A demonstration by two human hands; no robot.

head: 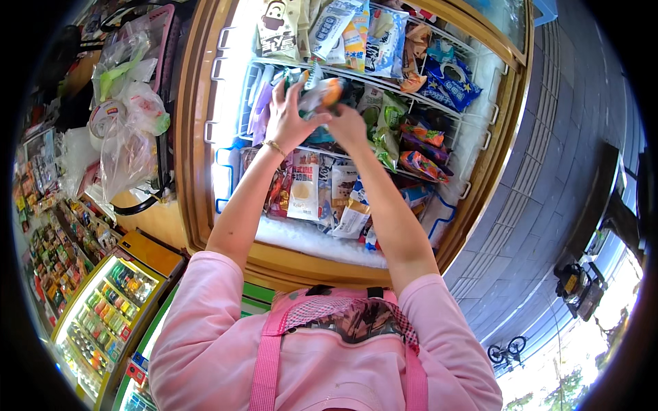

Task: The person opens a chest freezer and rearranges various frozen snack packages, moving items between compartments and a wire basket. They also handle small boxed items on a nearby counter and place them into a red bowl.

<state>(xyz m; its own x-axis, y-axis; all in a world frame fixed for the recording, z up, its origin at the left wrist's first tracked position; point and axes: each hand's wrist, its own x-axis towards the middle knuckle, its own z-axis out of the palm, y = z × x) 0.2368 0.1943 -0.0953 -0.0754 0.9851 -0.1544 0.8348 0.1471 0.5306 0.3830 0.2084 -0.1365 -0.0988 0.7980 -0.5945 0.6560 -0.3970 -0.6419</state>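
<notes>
Both hands reach into a chest freezer of packaged ice creams, over the middle section of its white wire rack [380, 82]. My right hand [349, 127] grips a motion-blurred ice cream packet [328, 93] with orange and pale colours. To its left, my left hand [290, 120] has its fingers spread over upright packets, its thumb pointing towards the right hand. Purple wrappers [259, 110] stand left of the left hand. Green packets [388, 120] lie right of the right hand. What lies beneath both palms is hidden.
The freezer's wood-coloured frame [193, 128] surrounds the opening, with frost [308, 239] along the near wall. More packets [280, 31] fill the far section, and others [304, 190] the near one. Plastic bags [128, 138] and a tape roll [105, 120] sit left. Paving [519, 205] runs along the right.
</notes>
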